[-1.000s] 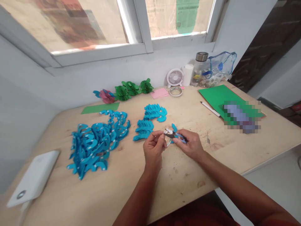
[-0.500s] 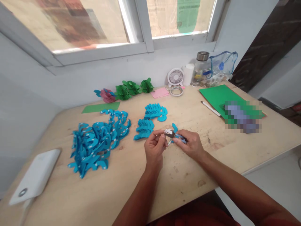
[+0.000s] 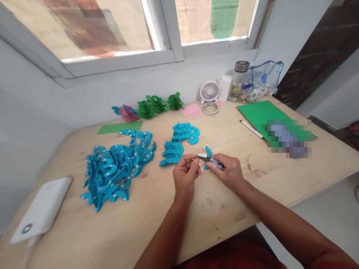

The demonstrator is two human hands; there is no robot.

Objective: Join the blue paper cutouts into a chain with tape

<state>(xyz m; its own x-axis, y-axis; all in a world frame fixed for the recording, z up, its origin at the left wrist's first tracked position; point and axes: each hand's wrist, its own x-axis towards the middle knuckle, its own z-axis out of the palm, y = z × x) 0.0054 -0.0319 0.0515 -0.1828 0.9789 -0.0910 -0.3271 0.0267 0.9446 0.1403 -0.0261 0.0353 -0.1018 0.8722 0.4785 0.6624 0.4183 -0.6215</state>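
Note:
My left hand [image 3: 185,175] pinches a small white strip [image 3: 201,154] between thumb and fingertips. In my right hand [image 3: 229,170] is a pair of small snips [image 3: 216,163] with blue handles and dark blades; the blades lie against the strip, close to my left fingertips. Partly hidden behind the snips, a curved blue paper piece [image 3: 208,151] lies on the table. Just beyond my left hand are two fanned groups of blue paper pieces, a nearer one [image 3: 171,152] and a farther one [image 3: 185,132]. A large heap of blue paper curves [image 3: 112,168] with white patches spreads to the left.
Along the wall stand green paper shapes [image 3: 153,105], a pink paper flower [image 3: 129,113], a small fan [image 3: 209,90] and a glass bottle [image 3: 237,80]. A tape roll [image 3: 210,108] lies before the fan. Green sheets [image 3: 258,112] and a pen [image 3: 251,129] are right; a power bank [image 3: 42,209] is left.
The blades have shifted slightly against the white strip, and the strip now looks flatter and more level. Both hands stay in nearly the same place.

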